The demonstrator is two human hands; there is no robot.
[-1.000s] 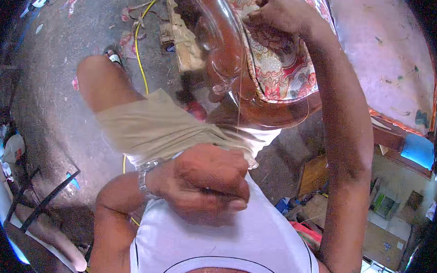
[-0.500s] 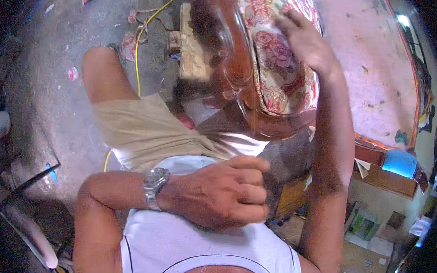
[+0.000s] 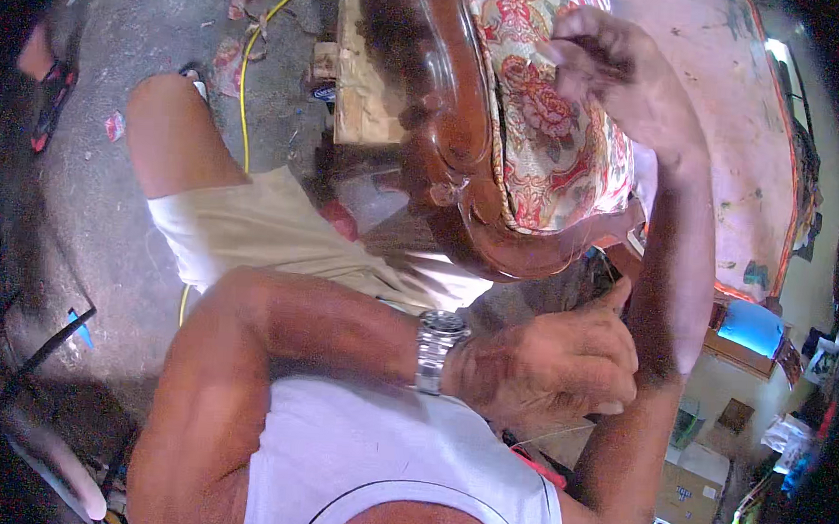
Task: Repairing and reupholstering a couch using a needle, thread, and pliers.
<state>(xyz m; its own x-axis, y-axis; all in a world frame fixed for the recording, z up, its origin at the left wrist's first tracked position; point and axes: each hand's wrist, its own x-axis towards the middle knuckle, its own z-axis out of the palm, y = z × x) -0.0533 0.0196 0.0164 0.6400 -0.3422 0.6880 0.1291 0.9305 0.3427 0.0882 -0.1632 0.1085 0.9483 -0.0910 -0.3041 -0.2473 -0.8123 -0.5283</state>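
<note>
A carved, glossy brown wooden chair frame (image 3: pixel 454 140) stands in front of me, its padded part covered in cream and red floral upholstery fabric (image 3: pixel 541 117). My right hand (image 3: pixel 615 68) hovers over the fabric's upper right, fingers curled in and slightly blurred; what they may pinch is too small to make out. Across my body reaches my left arm, a metal wristwatch (image 3: pixel 441 349) at its wrist. My left hand (image 3: pixel 552 364) is closed below the chair's lower edge, near my right forearm. A thin, thread-like line shows beneath it; its grip is hidden.
A yellow cord (image 3: pixel 245 111) runs along the concrete floor at left, beside fabric scraps (image 3: pixel 229 67). A pale wooden board (image 3: pixel 363 69) lies by the chair. At right are a pinkish sheet-like surface (image 3: pixel 720 135), a blue object (image 3: pixel 750 327) and a cardboard box (image 3: pixel 690 490). Another person's sandalled foot (image 3: pixel 48 100) shows far left.
My left hand has moved right, from before my chest to beside my right forearm. My right hand has lifted off the fabric, its fingers now curled. A foot has appeared at far left.
</note>
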